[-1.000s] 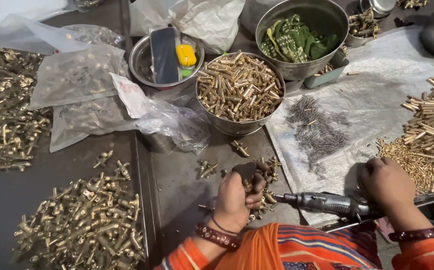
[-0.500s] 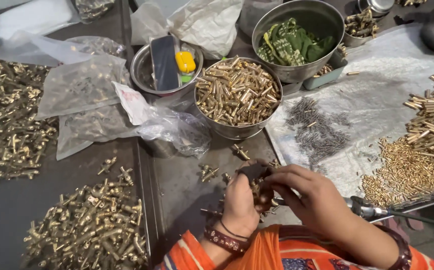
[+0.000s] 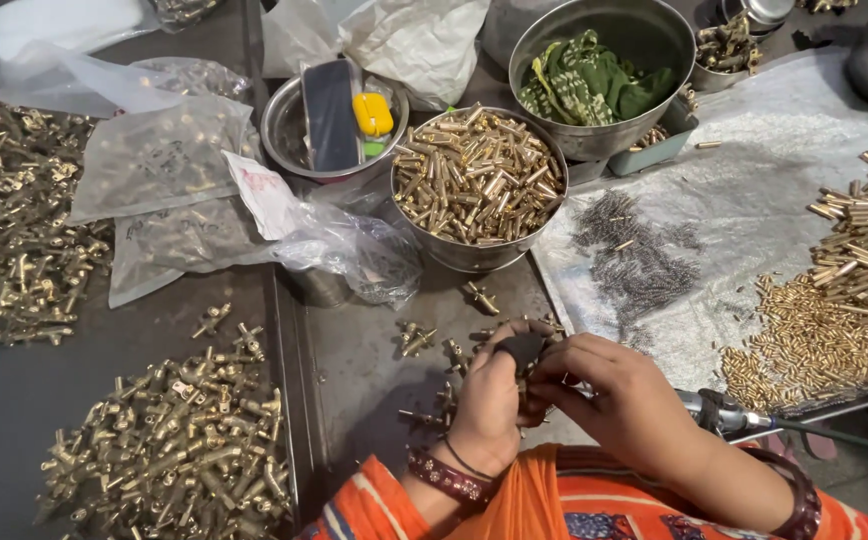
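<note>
Left hand (image 3: 489,400) clenched around a small brass fitting (image 3: 522,350), steadying it upright; right hand (image 3: 619,395) pinches at it, fingertips meeting, loose brass fittings (image 3: 424,340) just beyond on the desk (image 3: 354,380).

Brass-gold fittings (image 3: 169,450) are gleaming yellow against the dull dark-grey table (image 3: 354,370) near its front left corner. The steel bowl (image 3: 479,190) is shining silver and brimming with golden tubes. Behind it, a green cloth (image 3: 599,80) with pale speckled patterning is showing in a second silver bowl (image 3: 604,70). A yellow block (image 3: 372,113) and a black bar (image 3: 329,115) are lying in a smaller silver dish (image 3: 332,130). Dark-grey pins (image 3: 634,260) are speckling a whitish sheet (image 3: 754,200). The orange sleeve (image 3: 514,500) is carrying blue-and-red print, and a maroon bangle (image 3: 444,478) is circling the wrist.
</note>
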